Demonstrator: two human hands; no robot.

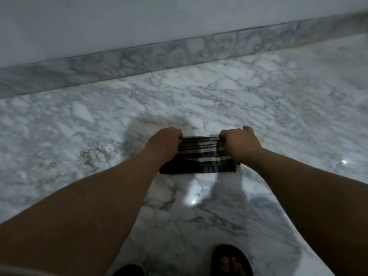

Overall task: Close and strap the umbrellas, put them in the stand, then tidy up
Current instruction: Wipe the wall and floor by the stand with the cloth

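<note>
Over the marble floor, near the skirting, both hands hold a folded checked cloth by its far edge, stretched between them and hanging clear of the floor. The left hand and right hand each have fingers curled tight on a corner. It looks light, soft and limp, so the corners are probably the best hold; no umbrellas or stand are in view.

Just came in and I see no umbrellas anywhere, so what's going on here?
A person stands over a marble floor, holding a folded checked cloth stretched between both hands. The left hand grips one top corner and the right hand grips the other, so the cloth hangs in the air in front of them. No umbrella or stand is in view; a dark sandal shows below.
</note>
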